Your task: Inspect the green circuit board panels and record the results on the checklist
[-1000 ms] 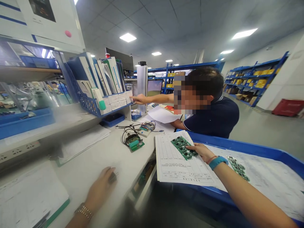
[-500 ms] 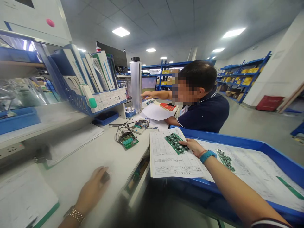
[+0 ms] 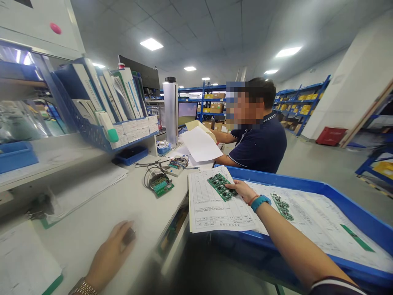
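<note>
My left hand (image 3: 111, 252) rests on the bench, curled over a dark computer mouse (image 3: 129, 236). My right hand (image 3: 241, 191) lies flat-fingered over a printed form (image 3: 208, 213), its fingertips against a green circuit board (image 3: 219, 186). A second green circuit board (image 3: 281, 207) lies to the right of that hand, on a large printed sheet (image 3: 316, 221). The form and the sheet both rest in a blue tray (image 3: 307, 183). A blue band circles my right wrist, and a metal watch (image 3: 81, 288) sits on my left wrist.
A wired test board (image 3: 160, 184) and a small wired module (image 3: 175, 167) stand on the white bench (image 3: 92, 205). A blue file rack (image 3: 92, 127) stands at left. A seated co-worker (image 3: 259, 143) holds a white sheet (image 3: 201, 144) beyond the tray. Blue warehouse shelves line the back.
The whole scene has shifted left as my head turned right. The co-worker's pointing hand has left the file rack, and the white sheet has risen. My hands stay on the same things.
</note>
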Action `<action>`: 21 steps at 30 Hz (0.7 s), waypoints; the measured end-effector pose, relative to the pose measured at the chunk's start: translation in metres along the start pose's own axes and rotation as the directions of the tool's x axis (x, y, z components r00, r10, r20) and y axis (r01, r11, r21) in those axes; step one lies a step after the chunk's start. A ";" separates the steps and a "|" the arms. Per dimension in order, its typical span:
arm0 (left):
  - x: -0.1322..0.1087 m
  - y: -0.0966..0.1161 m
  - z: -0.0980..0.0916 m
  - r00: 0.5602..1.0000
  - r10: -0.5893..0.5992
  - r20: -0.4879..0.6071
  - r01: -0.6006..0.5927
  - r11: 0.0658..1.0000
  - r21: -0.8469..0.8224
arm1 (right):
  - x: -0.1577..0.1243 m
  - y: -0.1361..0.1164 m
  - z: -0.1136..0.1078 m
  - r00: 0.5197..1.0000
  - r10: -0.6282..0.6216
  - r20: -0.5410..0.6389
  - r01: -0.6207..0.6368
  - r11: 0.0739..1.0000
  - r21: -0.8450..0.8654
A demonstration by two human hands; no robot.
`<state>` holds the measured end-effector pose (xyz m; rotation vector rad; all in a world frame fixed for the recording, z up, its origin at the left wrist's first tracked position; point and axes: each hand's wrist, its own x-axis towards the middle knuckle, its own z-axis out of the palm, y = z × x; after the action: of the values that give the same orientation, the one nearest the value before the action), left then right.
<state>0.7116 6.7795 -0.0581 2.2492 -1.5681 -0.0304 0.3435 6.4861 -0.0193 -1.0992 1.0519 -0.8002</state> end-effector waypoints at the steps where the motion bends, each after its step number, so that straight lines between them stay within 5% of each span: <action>1: 0.000 0.001 0.000 1.000 0.000 -0.002 0.000 1.000 -0.004 | 0.000 0.000 0.000 1.000 -0.011 -0.002 0.011 1.000 0.003; 10: 0.002 -0.003 0.005 1.000 0.013 -0.012 -0.014 0.998 -0.069 | 0.004 -0.013 -0.016 0.967 -0.222 -0.127 0.227 0.974 0.018; 16: 0.000 -0.002 0.005 1.000 0.006 0.007 -0.005 0.997 -0.077 | -0.005 -0.056 -0.028 0.924 -0.324 -0.206 0.333 0.943 0.011; 21: 0.001 -0.002 0.005 0.999 0.000 0.032 0.003 0.997 -0.078 | -0.003 -0.097 -0.010 0.911 -0.377 -0.166 0.385 0.923 0.017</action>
<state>0.7129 6.7777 -0.0638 2.1998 -1.5546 -0.1270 0.3319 6.4580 0.0733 -1.2324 0.9546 -1.2388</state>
